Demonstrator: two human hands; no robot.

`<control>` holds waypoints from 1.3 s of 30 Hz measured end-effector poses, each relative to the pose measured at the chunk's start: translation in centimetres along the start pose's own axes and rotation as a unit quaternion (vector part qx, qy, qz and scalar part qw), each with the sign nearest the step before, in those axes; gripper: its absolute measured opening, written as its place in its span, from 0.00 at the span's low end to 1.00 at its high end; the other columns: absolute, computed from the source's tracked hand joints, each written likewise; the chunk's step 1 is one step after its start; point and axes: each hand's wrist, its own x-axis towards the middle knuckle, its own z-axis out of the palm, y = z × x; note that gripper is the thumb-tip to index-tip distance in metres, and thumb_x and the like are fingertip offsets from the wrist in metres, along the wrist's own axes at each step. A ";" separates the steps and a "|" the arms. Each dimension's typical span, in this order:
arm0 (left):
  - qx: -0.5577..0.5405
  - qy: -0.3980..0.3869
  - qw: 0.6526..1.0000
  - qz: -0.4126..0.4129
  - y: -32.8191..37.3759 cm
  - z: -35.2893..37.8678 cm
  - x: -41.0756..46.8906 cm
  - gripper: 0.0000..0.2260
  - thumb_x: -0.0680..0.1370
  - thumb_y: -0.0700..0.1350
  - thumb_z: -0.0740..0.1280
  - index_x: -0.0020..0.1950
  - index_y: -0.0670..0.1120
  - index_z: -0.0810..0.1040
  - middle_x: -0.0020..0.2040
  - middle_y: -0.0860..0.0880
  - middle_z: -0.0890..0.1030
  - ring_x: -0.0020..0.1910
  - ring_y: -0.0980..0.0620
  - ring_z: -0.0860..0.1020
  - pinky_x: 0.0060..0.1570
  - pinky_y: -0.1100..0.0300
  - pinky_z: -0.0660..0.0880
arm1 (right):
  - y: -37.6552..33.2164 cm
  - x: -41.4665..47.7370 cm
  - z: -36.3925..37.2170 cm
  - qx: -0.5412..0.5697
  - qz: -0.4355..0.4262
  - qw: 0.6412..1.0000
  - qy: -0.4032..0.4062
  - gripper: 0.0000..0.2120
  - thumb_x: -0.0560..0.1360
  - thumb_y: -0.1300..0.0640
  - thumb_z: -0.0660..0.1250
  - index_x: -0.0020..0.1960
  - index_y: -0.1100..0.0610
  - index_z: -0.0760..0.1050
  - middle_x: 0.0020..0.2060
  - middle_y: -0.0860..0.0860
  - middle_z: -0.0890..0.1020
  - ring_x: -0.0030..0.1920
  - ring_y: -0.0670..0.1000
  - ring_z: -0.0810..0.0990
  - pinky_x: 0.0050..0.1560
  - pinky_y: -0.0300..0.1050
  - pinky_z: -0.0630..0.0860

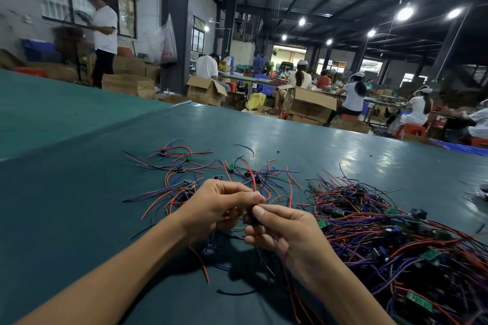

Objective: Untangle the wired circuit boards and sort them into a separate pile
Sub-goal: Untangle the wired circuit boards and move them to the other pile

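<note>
Two hands on one piece: left hand and right hand meet just above the table. The thumb and fingertips of each pinch a small dark wired board between them, and the other fingers are curled in loosely. Its leads hang below the hands, and one red lead trails down onto the mat.

Layout: the tangled heap sits right of the hands, dense red/blue/black wire with green boards poking out. The loose pile of separated boards is spread beyond and left of the hands.

How I'd do this step:
- Anchor the board body in one hand and run the other out along each lead from the board end.
- Don't yank. These look like thin soldered leads, and a snagged pull likely stresses the joint.
- If a lead catches, lift and feed it back through the loop rather than pulling harder.
- Once every lead swings free, set it in the left pile, clear of the heap's edge.

Can't make out:
- The board is almost fully covered by fingers, so I can't tell if it's one or two, or what type.
- The right forearm hides whether the hanging leads are caught in the heap.
- The heap runs off the right and bottom edges, so how much is left is unknown.
- The fingertips are slightly blurred.
</note>
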 end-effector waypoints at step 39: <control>0.040 -0.019 0.999 -0.030 -0.3 -0.6 0.0 0.19 0.73 0.56 0.76 0.57 0.45 0.85 0.39 0.52 0.80 0.34 0.59 0.73 0.27 0.68 0.61 | 0.5 0.1 0.4 0.017 0.004 0.996 0.086 0.07 0.76 0.68 0.69 0.42 0.68 0.84 0.36 0.64 0.81 0.30 0.55 0.82 0.31 0.46 0.82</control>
